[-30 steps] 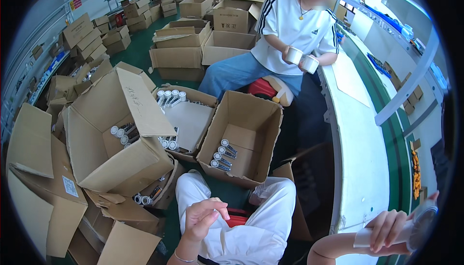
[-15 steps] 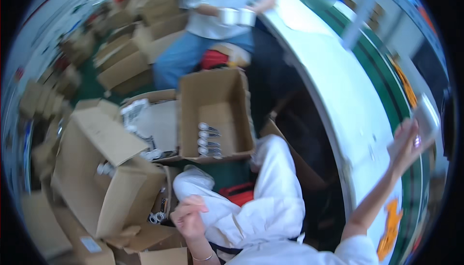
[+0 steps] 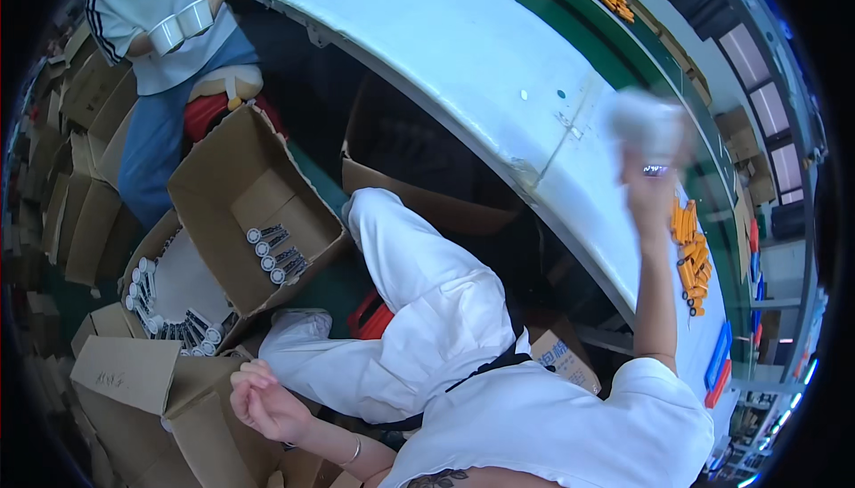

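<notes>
My right hand (image 3: 643, 176) is raised over the belt side of the white worktop (image 3: 463, 78), closed around a white object (image 3: 648, 123) that motion smears too much to name. Low at the left, my left hand (image 3: 267, 402) hangs with its fingers curled in and nothing visible in them, next to an open cardboard box (image 3: 214, 435). In front of my legs, a tilted cardboard box (image 3: 227, 176) holds several dark stick-like pieces with round white ends (image 3: 276, 256). More such pieces (image 3: 191, 332) line a neighbouring carton.
A co-worker (image 3: 178, 43) across from me holds two white cup-shaped things (image 3: 181, 27). Orange tool-like pieces (image 3: 690, 261) lie along the green belt (image 3: 525, 7), near blue and red bars (image 3: 718, 368). Another carton (image 3: 427, 199) sits under the worktop.
My view has swung right, so the boxes and co-worker appear farther left. My right hand still holds the white object, now above the worktop and belt edge. My left hand stays low and curled.
</notes>
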Demonstrator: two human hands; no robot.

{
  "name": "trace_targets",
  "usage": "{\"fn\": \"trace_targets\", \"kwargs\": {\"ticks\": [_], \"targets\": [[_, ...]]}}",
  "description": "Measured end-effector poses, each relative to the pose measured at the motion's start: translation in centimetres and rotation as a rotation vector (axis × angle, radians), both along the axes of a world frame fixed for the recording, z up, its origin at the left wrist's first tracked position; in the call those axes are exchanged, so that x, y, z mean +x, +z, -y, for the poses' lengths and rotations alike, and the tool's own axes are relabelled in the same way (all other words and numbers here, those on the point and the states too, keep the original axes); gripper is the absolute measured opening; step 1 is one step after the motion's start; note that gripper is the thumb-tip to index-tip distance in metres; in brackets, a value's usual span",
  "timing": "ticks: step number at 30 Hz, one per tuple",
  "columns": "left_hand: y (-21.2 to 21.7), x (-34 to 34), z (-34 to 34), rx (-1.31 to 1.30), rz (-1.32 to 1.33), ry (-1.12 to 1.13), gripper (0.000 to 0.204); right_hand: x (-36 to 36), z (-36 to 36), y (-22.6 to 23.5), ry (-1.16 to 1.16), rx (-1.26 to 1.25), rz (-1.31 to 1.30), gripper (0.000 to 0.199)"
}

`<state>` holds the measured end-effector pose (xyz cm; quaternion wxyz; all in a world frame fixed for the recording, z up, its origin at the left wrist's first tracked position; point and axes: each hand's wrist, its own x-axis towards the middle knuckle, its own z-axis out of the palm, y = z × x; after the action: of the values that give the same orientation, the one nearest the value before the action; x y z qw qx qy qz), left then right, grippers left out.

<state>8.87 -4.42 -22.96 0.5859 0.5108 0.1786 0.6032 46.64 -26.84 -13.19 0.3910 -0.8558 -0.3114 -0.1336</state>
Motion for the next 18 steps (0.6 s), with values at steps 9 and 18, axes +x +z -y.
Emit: {"fn": "trace_targets", "kwargs": {"ticks": [9,18], "targets": [[0.1,0.8,-0.8,0.024,0.026,-0.017,0.028,0.1,-2.0,4.0,-0.062,-0.057,-0.157,0.078],[-0.2,-1.0,0.2,-0.046,0.011,0.149,0.024,0.8,-5.1,2.6,0.243,-0.398,-0.226,0.076]]}}
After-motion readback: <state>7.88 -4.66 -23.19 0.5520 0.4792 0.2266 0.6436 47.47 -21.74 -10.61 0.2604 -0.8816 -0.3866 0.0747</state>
